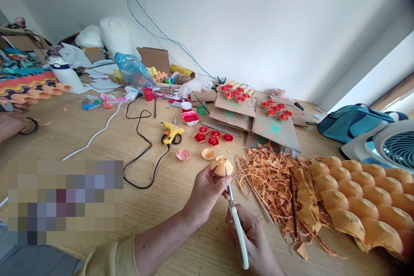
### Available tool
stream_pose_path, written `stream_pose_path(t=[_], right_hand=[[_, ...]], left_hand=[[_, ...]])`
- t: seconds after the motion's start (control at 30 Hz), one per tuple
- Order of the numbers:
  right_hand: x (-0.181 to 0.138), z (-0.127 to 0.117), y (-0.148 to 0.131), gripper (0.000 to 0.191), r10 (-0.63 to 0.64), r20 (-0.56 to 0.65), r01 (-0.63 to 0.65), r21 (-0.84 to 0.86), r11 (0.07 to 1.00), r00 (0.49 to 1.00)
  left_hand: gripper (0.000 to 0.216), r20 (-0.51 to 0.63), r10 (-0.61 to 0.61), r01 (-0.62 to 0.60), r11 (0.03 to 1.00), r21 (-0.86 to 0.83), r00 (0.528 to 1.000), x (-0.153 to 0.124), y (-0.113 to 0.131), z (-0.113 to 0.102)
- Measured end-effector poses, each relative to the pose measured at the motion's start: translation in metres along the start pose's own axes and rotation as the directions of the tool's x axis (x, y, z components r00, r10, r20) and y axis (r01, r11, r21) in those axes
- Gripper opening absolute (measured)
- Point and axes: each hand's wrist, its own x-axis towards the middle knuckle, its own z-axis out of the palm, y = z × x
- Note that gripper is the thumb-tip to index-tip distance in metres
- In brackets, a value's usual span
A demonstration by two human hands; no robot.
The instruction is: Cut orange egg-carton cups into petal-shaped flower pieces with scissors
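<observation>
Between the fingers of my left hand point(207, 192) is an orange egg-carton cup point(221, 166), its rim cut into petal shapes. My right hand point(250, 237) grips a pair of white-handled scissors point(238, 235), with the blades up against the cup's edge. Just beyond, an uncut-looking orange cup point(208, 153) and a pinkish cup point(183, 155) sit on the table. Several red paper roses point(213, 140) stand behind them. Right of my hands lies a heap of orange carton scraps point(268, 181).
A large orange egg tray point(362, 189) and a white fan point(384, 138) are at the right. A yellow glue gun point(170, 133) trails a black cord. Behind are a dish of red paint point(190, 117) and cardboard sheets point(274, 129) bearing roses. Another person's hand point(16, 125) is at far left.
</observation>
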Motion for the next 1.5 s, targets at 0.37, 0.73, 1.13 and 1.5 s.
stream_pose_path(t=[0.37, 0.73, 1.13, 1.5], right_hand=[[0.005, -0.006, -0.003, 0.045, -0.039, 0.019, 0.041, -0.181, 0.983, 0.999], [0.006, -0.016, -0.003, 0.046, 0.015, 0.022, -0.011, -0.154, 0.988, 1.0], [0.004, -0.029, -0.008, 0.047, 0.049, 0.016, -0.046, -0.134, 0.99, 0.999], [0.011, -0.016, -0.008, 0.052, 0.076, 0.155, -0.102, 0.169, 0.98, 0.985]], left_hand=[[0.029, 0.03, 0.018, -0.016, 0.998, -0.057, 0.999, -0.001, 0.009, -0.002], [0.025, -0.029, 0.209, -0.204, 0.972, 0.116, 0.978, 0.011, 0.015, -0.012], [0.019, 0.023, 0.095, -0.094, 0.995, -0.019, 0.995, 0.017, 0.014, -0.02], [0.024, 0.017, -0.083, 0.081, 0.88, -0.468, 0.996, 0.023, 0.015, -0.028]])
